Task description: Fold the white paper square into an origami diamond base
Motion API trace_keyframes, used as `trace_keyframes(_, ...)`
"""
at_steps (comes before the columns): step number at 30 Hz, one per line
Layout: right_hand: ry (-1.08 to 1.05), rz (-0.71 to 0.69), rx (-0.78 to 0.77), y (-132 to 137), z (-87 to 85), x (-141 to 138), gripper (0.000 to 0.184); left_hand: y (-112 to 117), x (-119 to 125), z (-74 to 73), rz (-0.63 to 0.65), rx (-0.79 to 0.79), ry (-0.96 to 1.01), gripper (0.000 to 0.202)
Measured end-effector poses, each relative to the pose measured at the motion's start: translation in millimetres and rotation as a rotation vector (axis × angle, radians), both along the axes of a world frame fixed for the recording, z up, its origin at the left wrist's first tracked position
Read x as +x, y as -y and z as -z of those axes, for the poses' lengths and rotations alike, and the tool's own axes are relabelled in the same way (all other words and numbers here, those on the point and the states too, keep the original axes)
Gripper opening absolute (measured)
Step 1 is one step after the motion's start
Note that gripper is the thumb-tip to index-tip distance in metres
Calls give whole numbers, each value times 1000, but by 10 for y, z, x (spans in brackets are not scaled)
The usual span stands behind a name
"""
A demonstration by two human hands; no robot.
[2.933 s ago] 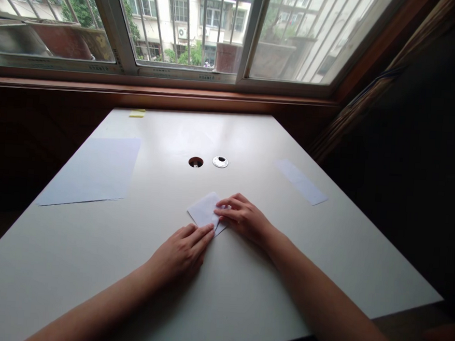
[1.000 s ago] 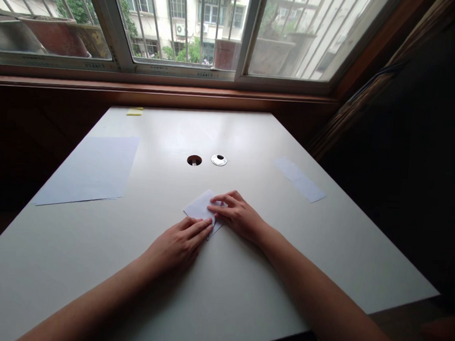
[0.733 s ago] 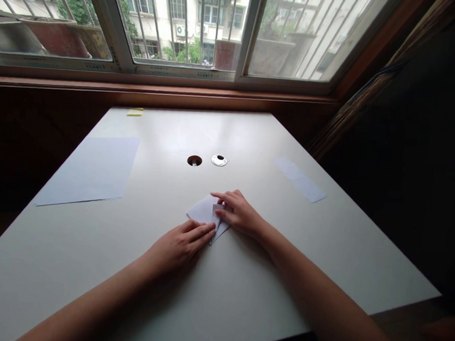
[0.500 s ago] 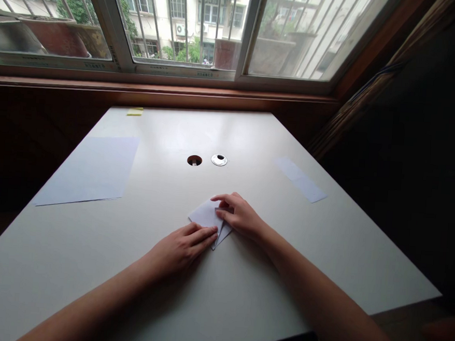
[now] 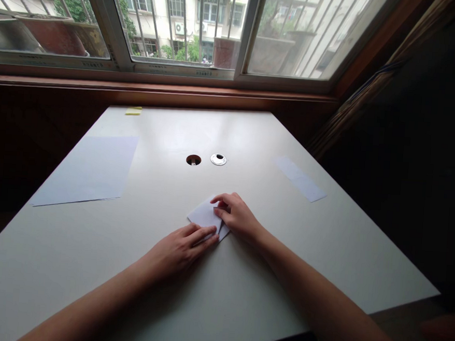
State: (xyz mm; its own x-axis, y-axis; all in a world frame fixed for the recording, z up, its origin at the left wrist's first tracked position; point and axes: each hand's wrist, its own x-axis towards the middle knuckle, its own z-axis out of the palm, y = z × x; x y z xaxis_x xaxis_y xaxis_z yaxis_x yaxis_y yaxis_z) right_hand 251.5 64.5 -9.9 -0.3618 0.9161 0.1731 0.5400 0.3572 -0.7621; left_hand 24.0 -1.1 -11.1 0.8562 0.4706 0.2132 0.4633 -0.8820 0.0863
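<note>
A small folded piece of white paper (image 5: 204, 216) lies on the white table (image 5: 219, 294) in front of me. My left hand (image 5: 181, 247) rests flat on the table, its outstretched fingertips pressing the paper's near corner. My right hand (image 5: 237, 215) sits on the paper's right side with the fingers curled, pinching and pressing a flap down along a fold. Part of the paper is hidden under both hands.
A stack of white sheets (image 5: 89, 169) lies at the left. A narrow paper strip (image 5: 299, 178) lies at the right. A cable hole (image 5: 193, 160) and its round cap (image 5: 218, 159) are mid-table. A yellow sticky pad (image 5: 133, 111) sits by the far edge, under the barred window.
My right hand has folded a flap of the paper over and drawn in toward the left hand. The paper's outline has become narrower. My left hand has stayed pressing the near corner.
</note>
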Motion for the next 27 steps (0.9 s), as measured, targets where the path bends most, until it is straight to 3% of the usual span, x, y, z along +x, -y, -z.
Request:
trace_keyframes(13, 96, -29, 156, 24, 40, -17, 22, -2, 2, 13, 18, -19, 111, 43)
trace_keyframes(21, 71, -31, 138, 26, 49, -6, 26, -2, -22, 7, 28, -45, 165, 43)
trace_keyframes(27, 73, -21, 127, 31, 30, -12, 25, -1, -29, -5, 45, 22, 122, 45)
